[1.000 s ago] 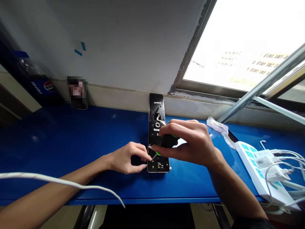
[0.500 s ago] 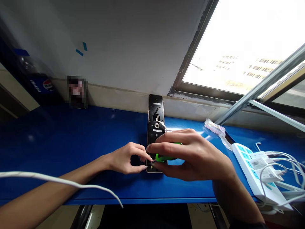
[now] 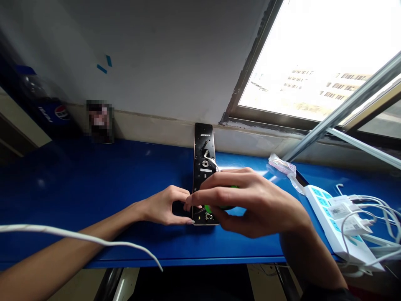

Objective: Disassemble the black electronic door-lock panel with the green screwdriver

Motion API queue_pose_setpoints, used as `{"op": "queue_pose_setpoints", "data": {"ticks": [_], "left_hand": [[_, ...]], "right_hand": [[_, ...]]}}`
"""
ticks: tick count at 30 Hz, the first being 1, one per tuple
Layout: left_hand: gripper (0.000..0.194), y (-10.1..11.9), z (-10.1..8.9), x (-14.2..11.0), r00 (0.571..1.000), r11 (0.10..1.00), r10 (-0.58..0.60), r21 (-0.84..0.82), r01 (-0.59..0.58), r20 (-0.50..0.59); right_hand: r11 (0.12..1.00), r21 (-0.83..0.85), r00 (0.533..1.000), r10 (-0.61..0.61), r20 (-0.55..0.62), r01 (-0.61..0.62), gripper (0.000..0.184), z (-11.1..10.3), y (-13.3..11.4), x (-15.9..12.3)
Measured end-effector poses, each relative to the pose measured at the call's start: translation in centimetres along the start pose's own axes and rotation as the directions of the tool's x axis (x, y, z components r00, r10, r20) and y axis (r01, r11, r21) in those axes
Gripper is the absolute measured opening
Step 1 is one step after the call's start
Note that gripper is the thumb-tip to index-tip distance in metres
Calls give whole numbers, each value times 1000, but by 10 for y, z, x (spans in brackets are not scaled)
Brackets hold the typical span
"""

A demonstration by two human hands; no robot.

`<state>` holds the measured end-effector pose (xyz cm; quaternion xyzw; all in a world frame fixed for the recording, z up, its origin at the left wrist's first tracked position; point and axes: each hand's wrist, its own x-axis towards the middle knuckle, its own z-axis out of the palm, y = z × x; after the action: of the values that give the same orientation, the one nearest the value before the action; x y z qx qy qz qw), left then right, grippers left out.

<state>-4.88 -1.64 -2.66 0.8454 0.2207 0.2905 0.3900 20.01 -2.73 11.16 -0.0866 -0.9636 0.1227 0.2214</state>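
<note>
A long black door-lock panel (image 3: 203,146) lies on the blue table (image 3: 94,184), its far end against the wall. My right hand (image 3: 250,205) is closed around a green-handled screwdriver (image 3: 208,207), whose tip points at the panel's near end. My left hand (image 3: 163,207) rests on the table at the panel's left edge, fingers curled and pinched against the near corner. A small metal fitting (image 3: 208,216) shows at the panel's near end, partly hidden by my fingers.
A white power strip (image 3: 332,221) with several plugged chargers and white cables lies at the right. A small plastic bag (image 3: 283,167) lies beside it. A white cable (image 3: 78,238) crosses the near left. A window frame rises at the right, a dark bottle stands far left.
My right hand has rolled the screwdriver and dropped a little towards the panel's near end. My left hand stays at the panel's corner. The view has shifted slightly.
</note>
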Motion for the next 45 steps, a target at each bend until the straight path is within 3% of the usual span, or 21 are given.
{"op": "queue_pose_setpoints", "data": {"ticks": [3,7,11,15,22,27,35,43,45], "left_hand": [[32,1,-1,0,999,999,-39,-17,40,23],[32,0,-1,-1,998,999,-38,32,36,41],[32,-1,-1,-1,998,998,-64,19,63,29],[30,0,0,-1,998,999,-38,25,37,44],[32,-4,2,-1,1000,996,-13,85,12,16],[32,-3,-2,0,999,993,26,116,-28,20],[31,-9,0,0,994,991,104,90,-101,-26],[29,1,-6,2,999,995,-2,97,-2,43],[29,-1,-5,1,999,995,0,95,-5,43]], "right_hand": [[1000,21,1000,17,16,-17,47,-3,1,0],[996,-77,997,32,-64,-37,24,-2,2,0],[1000,-20,1000,13,-19,-13,43,-1,0,2],[991,-125,999,34,-38,-38,20,-1,0,4],[980,-197,999,17,-49,-26,20,1,5,1],[999,-53,1000,14,-28,-15,49,0,2,3],[989,-139,998,48,-34,-52,26,-2,5,1],[1000,7,1000,20,10,-20,55,-3,2,2],[999,-30,1000,26,-13,-27,48,-3,3,2]]}}
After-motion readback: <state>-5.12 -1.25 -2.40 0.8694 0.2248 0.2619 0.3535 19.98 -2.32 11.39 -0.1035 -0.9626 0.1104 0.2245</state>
